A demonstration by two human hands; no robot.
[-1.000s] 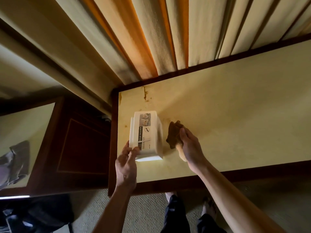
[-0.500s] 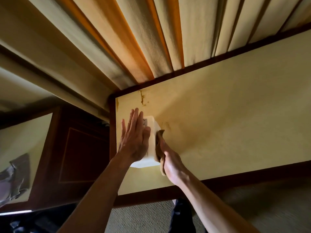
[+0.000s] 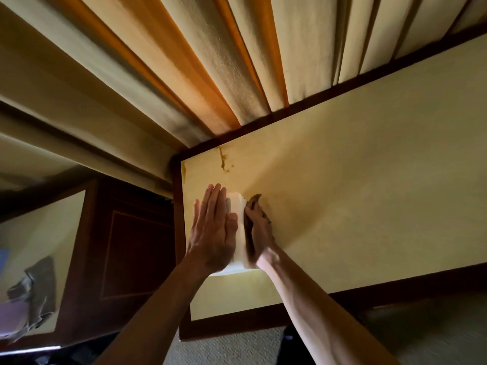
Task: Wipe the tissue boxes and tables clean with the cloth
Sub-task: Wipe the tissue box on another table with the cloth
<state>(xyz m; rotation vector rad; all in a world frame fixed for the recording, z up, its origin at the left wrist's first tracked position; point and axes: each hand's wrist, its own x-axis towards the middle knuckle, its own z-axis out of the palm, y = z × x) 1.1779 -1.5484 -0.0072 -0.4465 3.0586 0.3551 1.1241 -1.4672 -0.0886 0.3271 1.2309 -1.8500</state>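
We note white rectangular cardboard tissue box standing on cream-topped, dark-wood-framed counter, near its left end. Left hand lies flat on box's left face, fingers straight and together, holding nothing. Right hand presses brown crumpled cloth against box's right face, fingers curled round cloth. We see orange stain on counter beyond box, cream-and-orange pleated curtains behind, second cream-topped counter at left carrying grey cloth.
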